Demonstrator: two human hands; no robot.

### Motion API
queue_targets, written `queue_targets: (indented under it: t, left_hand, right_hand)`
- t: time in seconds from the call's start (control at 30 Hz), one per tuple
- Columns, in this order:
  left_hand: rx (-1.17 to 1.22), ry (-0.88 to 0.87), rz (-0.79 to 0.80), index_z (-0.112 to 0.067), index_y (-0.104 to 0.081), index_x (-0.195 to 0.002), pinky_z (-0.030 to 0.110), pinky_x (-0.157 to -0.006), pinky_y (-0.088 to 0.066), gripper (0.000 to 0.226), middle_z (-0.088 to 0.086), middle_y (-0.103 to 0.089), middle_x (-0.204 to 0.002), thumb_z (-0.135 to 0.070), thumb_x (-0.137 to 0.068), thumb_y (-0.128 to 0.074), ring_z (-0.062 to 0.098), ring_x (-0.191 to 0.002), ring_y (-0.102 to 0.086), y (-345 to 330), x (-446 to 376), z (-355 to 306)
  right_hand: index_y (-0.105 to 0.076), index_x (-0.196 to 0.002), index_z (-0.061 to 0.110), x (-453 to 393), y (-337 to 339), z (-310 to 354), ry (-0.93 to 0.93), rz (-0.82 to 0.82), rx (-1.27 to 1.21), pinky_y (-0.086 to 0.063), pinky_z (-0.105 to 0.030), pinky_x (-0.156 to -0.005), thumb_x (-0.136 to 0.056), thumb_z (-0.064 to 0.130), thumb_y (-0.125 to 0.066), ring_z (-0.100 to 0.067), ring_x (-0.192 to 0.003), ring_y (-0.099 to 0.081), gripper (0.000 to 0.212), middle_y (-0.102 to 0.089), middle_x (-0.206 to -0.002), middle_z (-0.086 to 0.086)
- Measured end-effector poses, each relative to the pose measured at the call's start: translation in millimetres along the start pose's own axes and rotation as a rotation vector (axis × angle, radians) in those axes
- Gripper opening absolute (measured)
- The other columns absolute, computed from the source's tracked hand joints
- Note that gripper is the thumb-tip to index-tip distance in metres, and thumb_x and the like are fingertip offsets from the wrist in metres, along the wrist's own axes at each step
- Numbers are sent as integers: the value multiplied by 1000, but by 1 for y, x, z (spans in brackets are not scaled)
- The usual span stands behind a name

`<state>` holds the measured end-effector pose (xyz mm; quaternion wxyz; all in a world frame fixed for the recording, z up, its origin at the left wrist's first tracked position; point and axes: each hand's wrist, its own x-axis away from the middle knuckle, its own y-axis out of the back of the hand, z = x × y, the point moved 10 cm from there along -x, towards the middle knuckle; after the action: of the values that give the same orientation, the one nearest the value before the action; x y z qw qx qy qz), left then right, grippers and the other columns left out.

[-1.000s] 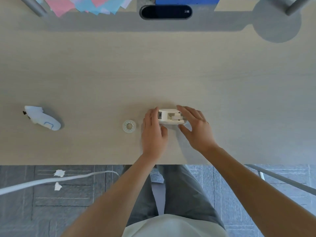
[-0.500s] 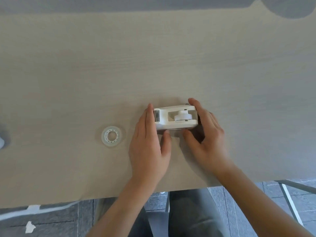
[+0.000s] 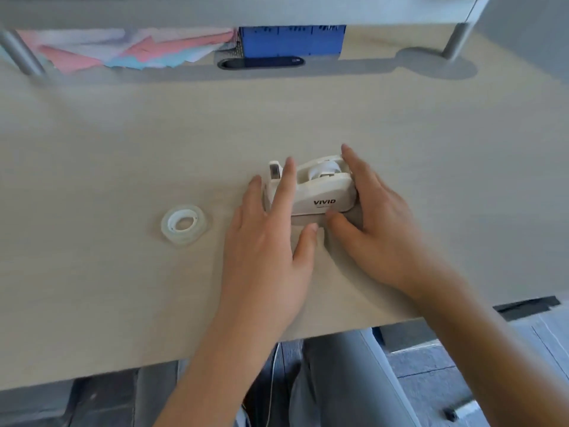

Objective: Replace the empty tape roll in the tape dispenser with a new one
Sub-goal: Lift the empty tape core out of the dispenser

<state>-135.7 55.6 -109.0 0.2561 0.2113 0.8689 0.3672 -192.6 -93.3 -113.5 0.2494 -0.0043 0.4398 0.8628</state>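
Note:
A white tape dispenser (image 3: 323, 192) marked VIVID stands upright on the wooden desk (image 3: 123, 134), its cutter end to the left. A white empty core (image 3: 323, 171) sits in its cradle. My left hand (image 3: 268, 241) rests against the dispenser's left end, fingers laid over the cutter side and thumb at the near base. My right hand (image 3: 375, 217) cups the right, rounded end, thumb at the near bottom edge. A new roll of clear tape (image 3: 183, 224) lies flat on the desk, a hand's width left of my left hand.
At the desk's far edge lie pink and blue paper sheets (image 3: 129, 50), a blue box (image 3: 292, 40) and a dark oval object (image 3: 261, 62). A grey shelf leg (image 3: 458, 38) stands at the back right. The desk's near edge runs just below my wrists.
The view has tilted up, so the dispenser's side now shows and the far edge items are back in sight. Both hands stay on the dispenser; my left fingers have slid further over its cutter end.

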Motion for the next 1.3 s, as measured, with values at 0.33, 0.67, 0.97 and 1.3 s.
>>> queue_targets:
  t: [0.33,0.67,0.97,1.3]
  left_hand:
    - [-314,5,5,-29,-39,-156,48,-92,-45,66,14,-52,-149,-53,-95,-49,37,-124,-53,4,3,1]
    - [-338,-49,22,-29,-37,-157,48,-89,-40,70,13,-55,-146,-59,-94,-43,36,-122,-53,2,5,3]
    - [-313,-42,-12,-29,-39,-156,48,-90,-41,70,12,-58,-141,-56,-92,-46,37,-118,-54,5,6,1]
    - [-318,-16,31,-39,-20,-162,44,-101,-34,72,0,-46,-152,-60,-97,-39,29,-131,-42,3,6,2]
  right_hand:
    - [-77,-119,21,-16,42,43,212,-261,-12,-55,-31,-92,-96,20,-70,-14,-108,-66,24,-68,-117,1]
    - [-79,-105,19,-32,34,53,173,-54,125,-50,-16,-76,-95,14,-69,-13,-87,-65,14,-66,-105,3]
    - [-73,-104,15,-26,34,41,172,-54,-93,-50,-19,-78,-101,13,-65,-13,-95,-66,9,-69,-111,-1]
    - [-78,-101,12,-37,51,3,53,-140,-449,-56,-27,-83,-98,12,-71,-13,-90,-71,8,-80,-104,-1]
